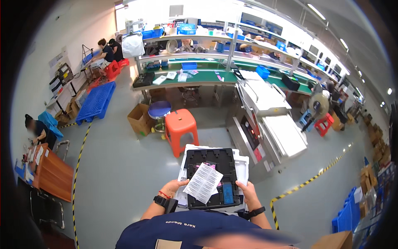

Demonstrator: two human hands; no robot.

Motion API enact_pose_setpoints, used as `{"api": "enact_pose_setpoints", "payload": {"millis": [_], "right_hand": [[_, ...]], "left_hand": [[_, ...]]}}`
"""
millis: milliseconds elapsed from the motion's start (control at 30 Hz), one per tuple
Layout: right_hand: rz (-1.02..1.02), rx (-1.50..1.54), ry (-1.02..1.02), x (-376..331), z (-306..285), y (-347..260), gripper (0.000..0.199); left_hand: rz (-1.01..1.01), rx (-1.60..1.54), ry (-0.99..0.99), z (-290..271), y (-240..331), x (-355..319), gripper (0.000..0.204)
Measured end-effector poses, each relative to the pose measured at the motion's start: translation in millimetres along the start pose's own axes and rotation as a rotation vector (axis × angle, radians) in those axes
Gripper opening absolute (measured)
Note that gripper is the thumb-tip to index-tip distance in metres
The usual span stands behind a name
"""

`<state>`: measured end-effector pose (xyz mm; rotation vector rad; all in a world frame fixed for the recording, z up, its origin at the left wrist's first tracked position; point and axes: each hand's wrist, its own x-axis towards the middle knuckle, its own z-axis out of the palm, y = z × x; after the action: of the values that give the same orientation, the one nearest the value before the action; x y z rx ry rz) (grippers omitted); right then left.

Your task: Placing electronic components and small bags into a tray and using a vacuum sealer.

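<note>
I carry a white tray (242, 164) in front of my body, one hand at each side. A black moulded tray (207, 155) lies on top of it. My left hand (172, 187) is closed on the left edge, thumb on top, the other fingers mostly hidden underneath. My right hand (248, 193) grips the right edge the same way. Across the black tray lies a white sheet of printed labels (203, 183), slightly tilted. Some pink pieces (218, 167) show partly from under it. A dark blue rectangular piece (228, 193) sits at the tray's lower right.
An orange stool (181, 124) stands ahead, beside a blue round stool (159, 109) and a cardboard box (140, 119). A metal machine (265, 112) is ahead right, before a green workbench (199, 78). A blue pallet (96, 101) lies at left. Several people sit working farther off.
</note>
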<state>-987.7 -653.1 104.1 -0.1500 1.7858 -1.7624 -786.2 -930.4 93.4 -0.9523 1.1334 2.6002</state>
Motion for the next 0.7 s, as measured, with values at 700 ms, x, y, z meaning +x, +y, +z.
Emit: {"api": "enact_pose_setpoints", "payload": {"millis": [700], "right_hand": [[0.080,0.017,-0.154,482.3,97.2,-165.9,0.033]], "left_hand": [[0.018,-0.127,0.122,-34.9,346.4,318.6,0.023]]}}
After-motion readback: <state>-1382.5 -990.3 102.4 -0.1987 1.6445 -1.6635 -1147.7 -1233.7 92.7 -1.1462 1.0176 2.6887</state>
